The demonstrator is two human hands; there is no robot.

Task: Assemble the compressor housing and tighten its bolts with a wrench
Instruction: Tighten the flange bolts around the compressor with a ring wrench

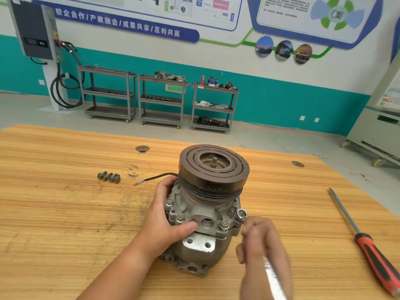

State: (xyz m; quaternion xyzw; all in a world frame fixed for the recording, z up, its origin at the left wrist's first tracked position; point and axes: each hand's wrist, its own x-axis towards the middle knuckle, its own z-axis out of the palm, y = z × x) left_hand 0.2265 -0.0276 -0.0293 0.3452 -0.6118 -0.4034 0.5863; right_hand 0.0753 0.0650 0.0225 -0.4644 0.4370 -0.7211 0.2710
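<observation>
Left grip (166, 221) steadies compressor (201, 247) on wooden table (65, 213); carts (162, 100) behind.

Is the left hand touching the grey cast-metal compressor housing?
Touching. The head view shows the left hand gripping the grey cast-metal compressor housing, thumb flat on its flange, fingers round its side.

— Where are you standing?
— You're in an automotive training workshop. You face a wooden workbench (65, 213). Beyond it, three grey carts (161, 100) carry engine parts. Beyond its left end hangs a cabled charging unit (32, 29), with car posters (303, 16) above.
</observation>
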